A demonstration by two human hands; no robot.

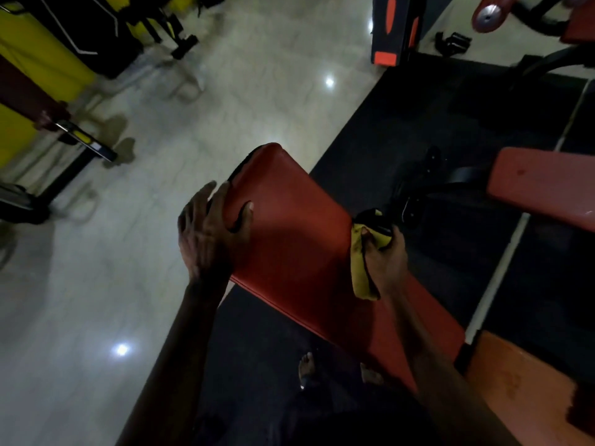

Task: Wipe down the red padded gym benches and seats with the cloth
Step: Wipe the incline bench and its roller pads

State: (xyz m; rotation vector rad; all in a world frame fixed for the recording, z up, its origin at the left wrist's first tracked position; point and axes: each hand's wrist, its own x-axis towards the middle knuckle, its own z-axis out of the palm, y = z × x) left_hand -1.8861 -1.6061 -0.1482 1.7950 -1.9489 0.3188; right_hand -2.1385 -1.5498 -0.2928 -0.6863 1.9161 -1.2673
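a dim gym room, with a pale glossy tiled floor (154, 252) on the left that reflects ceiling lights, and black rubber matting (434, 123) on the right under the equipment. in the middle stands a red padded bench pad (296, 249), tilted, its rounded end pointing up and away toward the tiles. the left hand (212, 230) grips the pad's left edge near that rounded end, with the thumb lying on the red top surface and the fingers wrapped round the side. the right hand (383, 259) holds a bunched yellow cloth (360, 268) against the pad's right edge, its fingers curled round the fabric; part of the cloth hangs down along the side of the pad. beyond it, to the right, lies a second red pad (541, 188) on a black metal frame (418, 194), apart from the first. an orange-red seat (521, 381) shows at the lower right corner. the person's bare feet (306, 368) stand on the matting below the pad. yellow and black machines (48, 59) stand at the upper left, blurred, and a red weight plate (492, 11) shows at the top right.
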